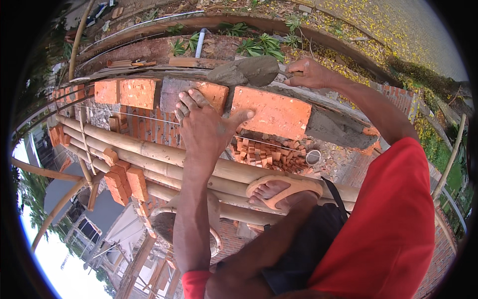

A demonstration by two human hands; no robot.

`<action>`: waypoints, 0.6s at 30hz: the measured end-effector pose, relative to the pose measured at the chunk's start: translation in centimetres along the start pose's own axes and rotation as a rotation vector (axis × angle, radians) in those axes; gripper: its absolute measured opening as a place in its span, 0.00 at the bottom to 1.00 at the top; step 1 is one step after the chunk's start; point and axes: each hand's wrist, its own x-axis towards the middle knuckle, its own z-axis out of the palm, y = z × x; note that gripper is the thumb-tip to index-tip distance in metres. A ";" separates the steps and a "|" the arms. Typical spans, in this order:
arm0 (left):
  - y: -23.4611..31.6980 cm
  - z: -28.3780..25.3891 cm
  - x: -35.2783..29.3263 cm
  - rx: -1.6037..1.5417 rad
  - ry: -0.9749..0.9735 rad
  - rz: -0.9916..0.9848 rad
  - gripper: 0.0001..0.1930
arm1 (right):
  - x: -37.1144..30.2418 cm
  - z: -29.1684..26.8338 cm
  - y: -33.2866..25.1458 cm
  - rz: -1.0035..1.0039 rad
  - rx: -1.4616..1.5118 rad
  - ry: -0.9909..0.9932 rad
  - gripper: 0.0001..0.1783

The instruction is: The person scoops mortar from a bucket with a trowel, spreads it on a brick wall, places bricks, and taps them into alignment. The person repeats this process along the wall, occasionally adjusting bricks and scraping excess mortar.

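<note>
My left hand (205, 122) lies with fingers spread over a row of orange bricks on top of a wall. Its fingertips touch a mortar-smeared brick (215, 93), and its thumb rests on the edge of the larger-looking brick (271, 112) to the right. Beyond these bricks, my right hand (309, 74) is closed round the handle of a trowel (254, 71), whose blade carries grey mortar. More bricks (139, 93) continue the row leftward. Wet mortar (333, 128) covers the wall top to the right. A thin string (144, 117) runs along the wall's near side.
Bamboo poles (149, 151) form a scaffold on the near side, where my sandaled foot (279, 192) stands. Stacked bricks (119, 182) sit on the poles at left. A mortar container (167, 224) is beside my left forearm. Far below lies a brick heap (269, 154).
</note>
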 end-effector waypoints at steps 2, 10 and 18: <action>0.0 0.0 0.0 0.002 0.013 0.014 0.77 | -2.2 -1.0 0.3 0.057 0.021 -0.023 0.24; -0.1 0.3 -0.3 -0.003 0.081 0.032 0.75 | -10.3 -4.4 0.2 0.187 0.030 -0.107 0.21; -0.7 1.3 0.1 0.020 0.172 0.079 0.75 | -14.2 -7.5 -1.9 0.305 0.098 -0.159 0.20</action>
